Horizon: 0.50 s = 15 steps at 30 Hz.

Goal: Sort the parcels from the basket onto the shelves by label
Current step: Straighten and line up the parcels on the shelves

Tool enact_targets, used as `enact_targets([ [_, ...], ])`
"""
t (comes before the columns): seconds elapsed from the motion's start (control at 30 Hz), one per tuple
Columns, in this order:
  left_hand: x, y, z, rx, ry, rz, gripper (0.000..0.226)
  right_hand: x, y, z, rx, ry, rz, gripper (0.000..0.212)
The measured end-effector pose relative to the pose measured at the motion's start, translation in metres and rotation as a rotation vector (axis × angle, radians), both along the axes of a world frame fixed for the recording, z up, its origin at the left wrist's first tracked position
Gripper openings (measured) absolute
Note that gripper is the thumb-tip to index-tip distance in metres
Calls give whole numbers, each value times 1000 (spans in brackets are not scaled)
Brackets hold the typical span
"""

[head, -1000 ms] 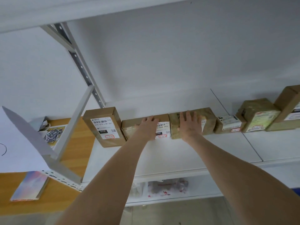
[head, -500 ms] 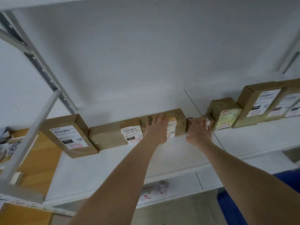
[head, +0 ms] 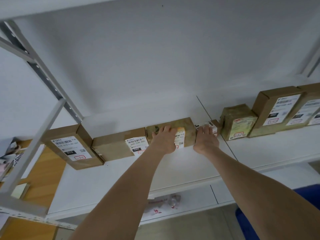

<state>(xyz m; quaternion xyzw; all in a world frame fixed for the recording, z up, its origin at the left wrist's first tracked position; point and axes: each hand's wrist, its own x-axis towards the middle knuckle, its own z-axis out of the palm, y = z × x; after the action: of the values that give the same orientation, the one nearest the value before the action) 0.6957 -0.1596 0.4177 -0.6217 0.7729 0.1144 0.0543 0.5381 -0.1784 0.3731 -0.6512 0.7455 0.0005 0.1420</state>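
Head view: at mid-frame on the white shelf [head: 121, 170], my left hand [head: 163, 141] is lying flat, fingers [head: 165, 130] straight, on the taped parcel [head: 188, 129]; my right hand [head: 206, 140] is pressing open-palmed against the small parcel [head: 212, 124] just right of it.

- Left hand [head: 164, 141]: bare, with the back of the hand showing.
- Right hand [head: 206, 141]: also bare, with faint tendon lines across its back.
- Left forearm [head: 121, 187]: bare, long, slim and smooth.
- Right forearm [head: 251, 179]: bare and of the same build, uncovered right to the edge of view.
- Fingernails: too blurred to make out.
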Motion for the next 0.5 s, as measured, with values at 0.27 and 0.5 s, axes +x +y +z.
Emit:
enact_targets([
  [0.27,-42,-1,12,-211,-2,-48,49,-50,10,37,-341,21,3,66],
  [0.5,-125,-13,-1,-152,21,-171,52,-115,-2,42,-308,-4,-52,51],
])
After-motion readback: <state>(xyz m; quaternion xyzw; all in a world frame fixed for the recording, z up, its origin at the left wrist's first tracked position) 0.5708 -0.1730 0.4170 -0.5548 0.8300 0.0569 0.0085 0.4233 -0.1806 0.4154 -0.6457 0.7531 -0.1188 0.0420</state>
